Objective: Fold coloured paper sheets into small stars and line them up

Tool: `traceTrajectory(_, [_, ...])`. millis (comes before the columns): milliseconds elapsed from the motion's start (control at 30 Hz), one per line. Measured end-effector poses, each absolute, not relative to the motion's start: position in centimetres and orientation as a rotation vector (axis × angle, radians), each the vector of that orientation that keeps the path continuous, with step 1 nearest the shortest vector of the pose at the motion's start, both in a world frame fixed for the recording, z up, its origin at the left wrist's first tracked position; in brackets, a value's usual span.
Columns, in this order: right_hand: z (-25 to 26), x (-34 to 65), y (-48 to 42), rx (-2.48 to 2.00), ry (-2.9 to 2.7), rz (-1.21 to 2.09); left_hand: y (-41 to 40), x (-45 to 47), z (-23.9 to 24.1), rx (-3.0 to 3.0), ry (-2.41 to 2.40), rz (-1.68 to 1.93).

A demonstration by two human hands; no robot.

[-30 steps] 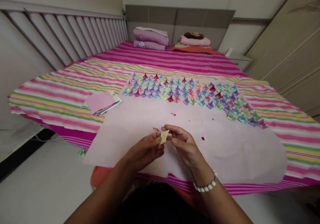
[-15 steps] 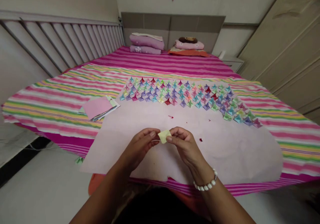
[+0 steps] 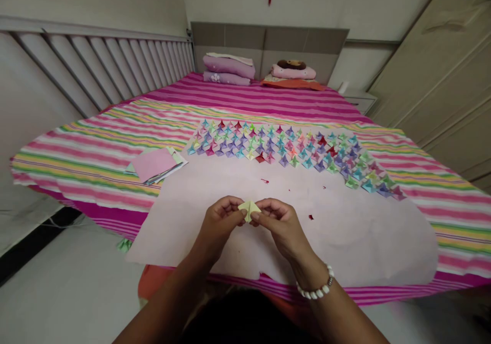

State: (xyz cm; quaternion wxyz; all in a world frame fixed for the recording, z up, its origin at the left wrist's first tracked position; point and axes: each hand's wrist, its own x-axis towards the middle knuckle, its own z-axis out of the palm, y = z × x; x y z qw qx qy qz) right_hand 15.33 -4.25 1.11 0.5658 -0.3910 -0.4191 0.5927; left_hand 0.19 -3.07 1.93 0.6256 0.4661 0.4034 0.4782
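A small pale yellow folded paper [image 3: 249,209] is pinched between my two hands, a crease running down its middle. My left hand [image 3: 226,219] grips its left side, with the thumb on the front face. On the opposite side, my right hand [image 3: 276,222] holds it with thumb and fingers. Both hands are above a large pale pink sheet [image 3: 345,236]. Beyond them, several rows of small folded paper pieces [image 3: 268,147] in many colours stand along the sheet's far part.
Left of the sheet lies a stack of coloured paper squares [image 3: 155,165]. Small dark red scraps [image 3: 311,217] are scattered on the sheet. The bed has a striped cover [image 3: 88,139], with folded bedding [image 3: 229,69] at the headboard. A green paper piece [image 3: 124,245] is at the bed's lower left edge.
My left fingers have closed onto the yellow paper's left side. The paper has turned from a flat square look to one showing a central crease. The view has shifted slightly.
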Motion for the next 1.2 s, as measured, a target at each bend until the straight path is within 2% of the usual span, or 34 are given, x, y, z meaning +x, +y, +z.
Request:
traceTrajectory(333, [1.0, 15.0, -4.3, -0.899, -0.975, 1.299, -3.3, 0.2, 1.7, 1.064, 0.828, 1.105])
traceTrajectory(900, [1.7, 14.1, -5.0, -0.874, -0.745, 1.418, -3.4, 0.7, 2.0, 1.063, 0.900, 1.099])
traceTrajectory(1200, [1.9, 13.3, -4.9, -0.878, -0.621, 1.365, -3.5, 0.7, 1.8, 1.132, 0.920, 1.098])
